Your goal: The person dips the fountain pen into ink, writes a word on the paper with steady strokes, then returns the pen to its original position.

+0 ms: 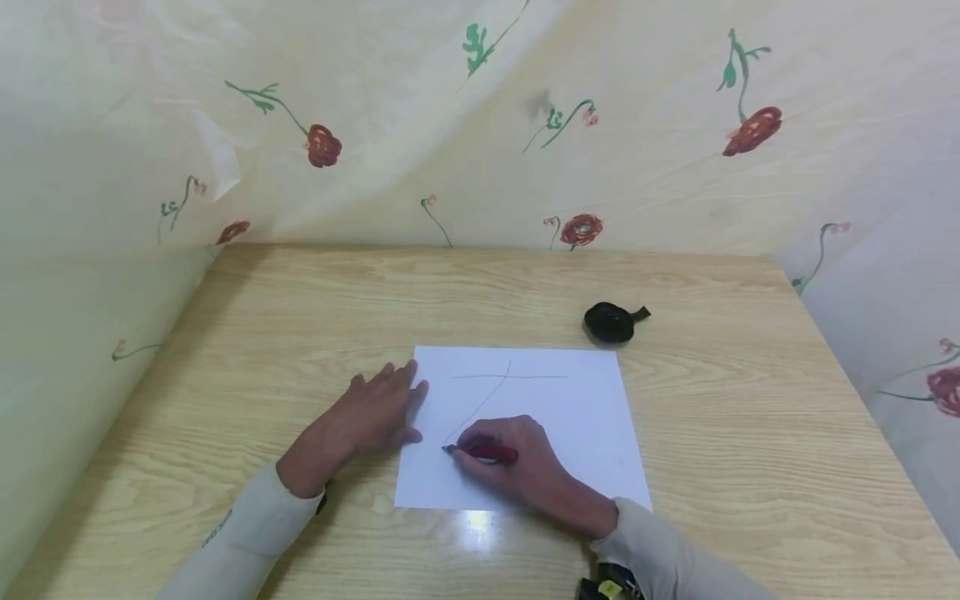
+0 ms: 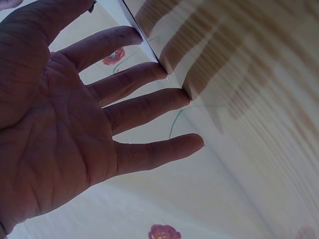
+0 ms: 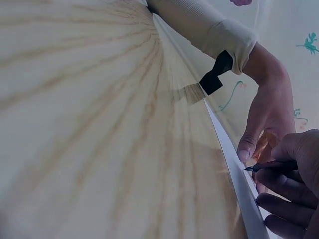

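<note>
A white sheet of paper (image 1: 577, 417) lies on the wooden table. It bears a thin horizontal line near its top and a curved line that crosses it and runs down to the left. My right hand (image 1: 525, 458) pinches a dark red pen (image 1: 495, 452), its tip at the lower end of the curved line. In the right wrist view the pen's dark tip (image 3: 250, 169) meets the paper. My left hand (image 1: 378, 408) rests at the sheet's left edge with fingers spread. The left wrist view shows its palm and straight fingers (image 2: 144, 109).
A small black object with a short tab (image 1: 610, 322) sits just beyond the paper's top right corner. Floral cloth (image 1: 390, 125) hangs behind and beside the wooden table (image 1: 750, 400). Dark straps show at both wrists.
</note>
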A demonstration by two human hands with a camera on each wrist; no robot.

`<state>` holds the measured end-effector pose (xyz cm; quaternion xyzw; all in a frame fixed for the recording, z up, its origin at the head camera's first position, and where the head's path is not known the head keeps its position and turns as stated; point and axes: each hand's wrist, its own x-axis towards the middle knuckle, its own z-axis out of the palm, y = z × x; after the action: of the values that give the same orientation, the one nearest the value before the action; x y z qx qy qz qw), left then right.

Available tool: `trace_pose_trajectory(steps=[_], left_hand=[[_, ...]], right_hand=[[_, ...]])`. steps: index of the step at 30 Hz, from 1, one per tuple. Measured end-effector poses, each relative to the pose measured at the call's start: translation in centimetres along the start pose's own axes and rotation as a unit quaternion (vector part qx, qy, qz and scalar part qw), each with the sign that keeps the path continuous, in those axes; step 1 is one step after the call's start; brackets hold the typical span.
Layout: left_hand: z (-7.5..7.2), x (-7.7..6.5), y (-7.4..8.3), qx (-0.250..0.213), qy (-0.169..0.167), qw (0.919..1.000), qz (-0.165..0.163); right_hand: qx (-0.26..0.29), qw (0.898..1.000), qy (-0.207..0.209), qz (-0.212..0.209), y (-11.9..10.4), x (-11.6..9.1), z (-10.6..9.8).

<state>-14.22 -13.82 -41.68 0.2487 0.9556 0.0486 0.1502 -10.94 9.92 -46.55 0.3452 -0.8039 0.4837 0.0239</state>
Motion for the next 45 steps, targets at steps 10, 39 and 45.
trace_pose_trajectory(steps=[10,39,45], left_hand=[[0.0,0.1,0.1,-0.007,0.004,1.0000,-0.004],[0.2,0.1,-0.1,0.001,0.006,1.0000,0.002],[0.2,0.0,0.0,-0.002,0.005,1.0000,0.000]], right_hand=[[-0.057,0.989,0.138,-0.017,3.0,1.4,-3.4],[-0.065,0.985,0.147,0.067,4.8,1.1,-6.0],[-0.093,0.984,0.141,0.059,4.8,1.1,-6.1]])
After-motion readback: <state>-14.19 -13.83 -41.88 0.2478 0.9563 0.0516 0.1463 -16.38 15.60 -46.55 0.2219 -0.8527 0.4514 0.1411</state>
